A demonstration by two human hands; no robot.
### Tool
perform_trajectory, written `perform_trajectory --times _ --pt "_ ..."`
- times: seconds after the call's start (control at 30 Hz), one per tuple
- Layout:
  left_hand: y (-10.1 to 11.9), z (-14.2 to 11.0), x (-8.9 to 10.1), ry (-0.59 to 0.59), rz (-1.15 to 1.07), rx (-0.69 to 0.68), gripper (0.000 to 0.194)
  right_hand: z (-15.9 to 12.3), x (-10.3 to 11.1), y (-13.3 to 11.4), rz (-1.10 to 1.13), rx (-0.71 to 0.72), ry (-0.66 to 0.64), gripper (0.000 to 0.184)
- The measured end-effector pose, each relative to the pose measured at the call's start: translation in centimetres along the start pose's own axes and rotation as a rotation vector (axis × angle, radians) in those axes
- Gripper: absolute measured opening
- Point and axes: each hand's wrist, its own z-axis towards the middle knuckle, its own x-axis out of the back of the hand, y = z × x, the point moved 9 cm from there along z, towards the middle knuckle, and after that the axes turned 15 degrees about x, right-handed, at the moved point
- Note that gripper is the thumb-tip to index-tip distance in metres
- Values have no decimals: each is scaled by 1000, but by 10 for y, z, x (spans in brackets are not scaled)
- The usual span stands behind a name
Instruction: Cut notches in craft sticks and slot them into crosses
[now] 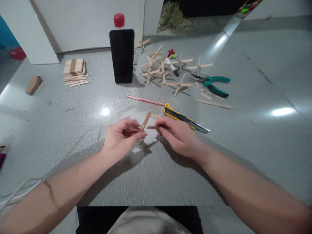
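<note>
My left hand [126, 134] pinches a wooden craft stick [146, 119] that tilts up to the right and has a small slot cut near the fingers. Between the thumb and forefinger of my right hand [177, 135] is another craft stick [152, 127], its rounded end pointing at the slotted one. A small gap separates the two sticks. Just beyond my right hand lies a yellow and black utility knife [179, 116] with its blade out. A pink pencil [146, 100] lies behind it. Part of a further stick [155, 116] shows near my right fingers.
A black phone [122, 57] leans upright against a red-capped bottle [119, 20]. Bundled craft sticks [73, 66] lie left. Several crossed-stick pieces [179, 84], a white marker [171, 66] and green-handled pliers [214, 85] lie right. A brown block [33, 85] sits far left.
</note>
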Motion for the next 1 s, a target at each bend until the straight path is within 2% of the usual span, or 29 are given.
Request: perform_trajectory --times 0.17,0.3,0.47,0.6,0.67,0.8,1.0 --pt "-4 1 -2 -16 -1 17 26 0 -1 -1 -8 8 4 11" --pt "-12 4 -8 -87 -17 42 33 0 -1 -2 -9 -2 10 11" --pt "-15 5 -15 -170 72 38 30 2 -1 -8 -28 18 8 13" --pt "-22 8 -24 -324 -193 215 24 2 2 -9 -18 23 40 12" --pt "-22 7 -29 -395 -247 260 22 1 3 -9 -13 19 48 12" --pt "-19 8 -29 -426 -272 253 19 0 1 -10 -23 33 35 12" --pt "-17 7 -28 -423 -206 153 23 1 -1 -13 -38 51 21 13"
